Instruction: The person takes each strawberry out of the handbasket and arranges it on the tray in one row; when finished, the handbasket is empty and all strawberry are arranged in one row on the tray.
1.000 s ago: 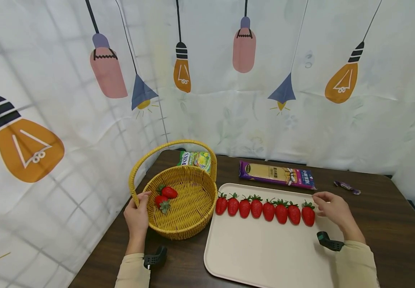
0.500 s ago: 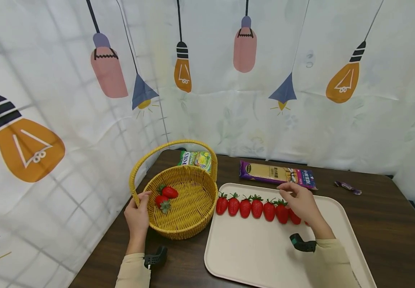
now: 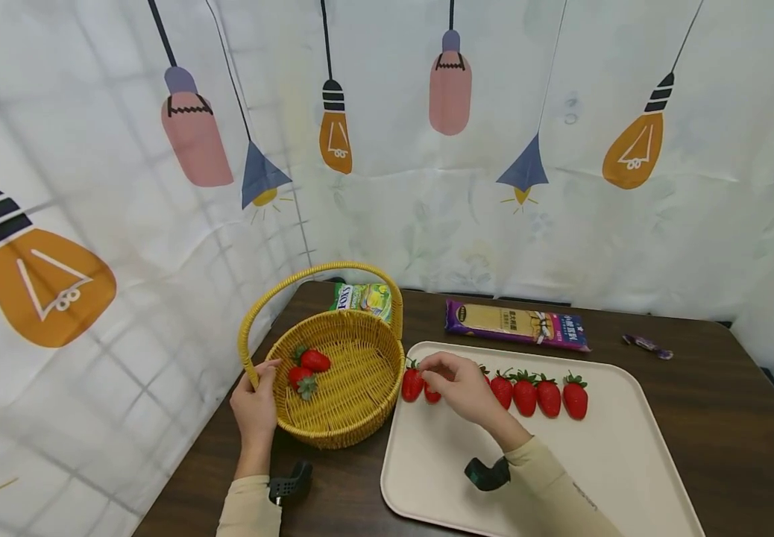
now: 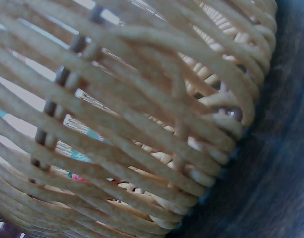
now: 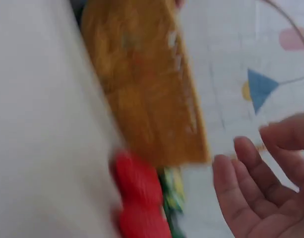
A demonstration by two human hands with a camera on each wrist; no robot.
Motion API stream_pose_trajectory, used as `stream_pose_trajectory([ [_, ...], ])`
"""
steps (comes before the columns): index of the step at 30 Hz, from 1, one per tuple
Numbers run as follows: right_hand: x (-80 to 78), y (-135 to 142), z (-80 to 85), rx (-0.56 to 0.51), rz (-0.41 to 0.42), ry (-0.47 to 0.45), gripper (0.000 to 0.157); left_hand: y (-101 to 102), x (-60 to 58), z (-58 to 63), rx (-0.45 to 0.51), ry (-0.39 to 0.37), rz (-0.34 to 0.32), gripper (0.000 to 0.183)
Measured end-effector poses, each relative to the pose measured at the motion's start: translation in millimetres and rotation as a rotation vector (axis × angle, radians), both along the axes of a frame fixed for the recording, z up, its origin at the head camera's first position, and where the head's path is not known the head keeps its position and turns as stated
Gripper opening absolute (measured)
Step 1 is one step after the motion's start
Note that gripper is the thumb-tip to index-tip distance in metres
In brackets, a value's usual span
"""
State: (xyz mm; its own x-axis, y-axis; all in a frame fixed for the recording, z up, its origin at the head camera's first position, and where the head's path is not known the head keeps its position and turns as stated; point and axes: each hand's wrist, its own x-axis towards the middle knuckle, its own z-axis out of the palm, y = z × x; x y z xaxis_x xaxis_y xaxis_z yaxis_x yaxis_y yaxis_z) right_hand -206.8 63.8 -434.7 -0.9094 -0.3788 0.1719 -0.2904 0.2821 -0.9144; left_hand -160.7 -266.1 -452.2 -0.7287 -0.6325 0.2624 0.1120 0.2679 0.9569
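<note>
My left hand (image 3: 255, 410) grips the yellow wicker basket (image 3: 336, 436) at its left rim, where the tall handle joins. Two strawberries (image 3: 315, 361) lie inside the basket on the left; its weave (image 4: 117, 114) fills most of the left wrist view. On the beige tray (image 3: 441, 477), several red strawberries (image 3: 549, 397) with green leaves form a row along the far side. Over the row's left part hovers my right hand (image 3: 464, 388), covering some berries. In the right wrist view its loosely bent fingers (image 5: 228, 186) hold nothing, beside the basket and blurred strawberries (image 5: 142, 218).
Behind the tray lies a purple pasta packet (image 3: 514, 325). A green candy bag (image 3: 365, 298) sits behind the basket. To the right, a small purple wrapped candy (image 3: 647, 346) rests on the dark wooden table (image 3: 716, 425). A patterned curtain (image 3: 387, 209) hangs behind.
My right hand has swept left over the strawberry row, from its right end to near its left end. The left hand stays on the basket; the strawberries keep their places.
</note>
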Motion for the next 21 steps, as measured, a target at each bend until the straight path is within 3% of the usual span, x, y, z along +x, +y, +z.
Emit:
stream_pose_trajectory([
  [3, 1.5, -22.6, 1.8, -0.088, 0.054, -0.027, 0.016, 6.1, 4.6, 8.6, -0.012, 0.001, 0.002, 0.026],
  [5, 2.7, -36.3, 3.5, -0.089, 0.075, 0.010, 0.015, 6.1, 3.8, 8.1, -0.013, 0.008, -0.001, 0.027],
  [10, 3.5, -64.9, 8.1, -0.049, 0.123, 0.111, 0.014, -5.1, -7.1, -11.0, -0.007, 0.020, 0.006, 0.028],
  [13, 2.1, -78.4, 8.5, -0.021, 0.153, 0.118, 0.013, -10.8, -11.9, -21.5, -0.018, 0.024, 0.016, 0.027],
  [21, -5.1, -104.7, 2.1, 0.058, 0.200, 0.130, 0.016, -12.1, -13.1, -26.0, -0.050, 0.037, 0.032, 0.027],
])
